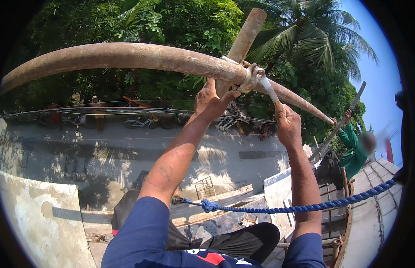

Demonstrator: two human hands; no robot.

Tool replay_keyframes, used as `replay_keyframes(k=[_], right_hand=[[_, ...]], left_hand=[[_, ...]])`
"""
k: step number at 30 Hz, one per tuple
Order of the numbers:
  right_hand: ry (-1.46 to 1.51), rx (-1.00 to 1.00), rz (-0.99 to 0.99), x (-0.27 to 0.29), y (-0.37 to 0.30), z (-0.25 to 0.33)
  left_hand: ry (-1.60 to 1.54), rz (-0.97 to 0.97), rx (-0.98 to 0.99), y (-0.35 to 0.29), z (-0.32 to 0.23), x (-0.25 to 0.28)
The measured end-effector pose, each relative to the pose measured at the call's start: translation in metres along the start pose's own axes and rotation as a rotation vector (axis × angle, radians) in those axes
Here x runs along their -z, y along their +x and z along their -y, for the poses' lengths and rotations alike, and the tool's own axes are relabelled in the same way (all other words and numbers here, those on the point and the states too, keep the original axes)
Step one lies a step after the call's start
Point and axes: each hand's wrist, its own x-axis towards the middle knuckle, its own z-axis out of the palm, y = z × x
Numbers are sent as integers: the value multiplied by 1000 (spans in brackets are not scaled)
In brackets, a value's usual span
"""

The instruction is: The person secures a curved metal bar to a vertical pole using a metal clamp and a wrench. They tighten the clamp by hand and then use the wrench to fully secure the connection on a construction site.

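Observation:
A rusty horizontal scaffold pipe [140, 56] crosses in front of me and meets a short upright pipe [247, 35]. A scaffold clamp [248, 79] joins them at the crossing. Just below that joint, my left hand [209, 102] is wrapped round the upright pipe, its thumb near the clamp's underside; some fingers are hidden. My right hand [288, 125] is closed on the lower end of a wrench [268, 88]. The wrench's ring end sits at the clamp's right side, over what looks like its bolt; the nut itself is too small to make out.
A blue rope [279, 209] with a knot runs across my front to the right. Wooden planks [216, 203] lie below, high above a street [171, 147]. Cables [140, 109] stretch behind. A co-worker in green [354, 149] holds a pole at right, beside a block wall [373, 201].

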Motion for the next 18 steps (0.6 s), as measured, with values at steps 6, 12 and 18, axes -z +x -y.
replay_keyframes(k=[6,12,18], right_hand=[[-468,311,252,74,75,7],[-708,447,267,100,119,44],[-836,415,359,112,164,27]], left_hand=[[-44,-53,-94,6,0,-5],[-73,-54,-41,5,-2,-6],[-38,-42,-49,5,-6,-5]])
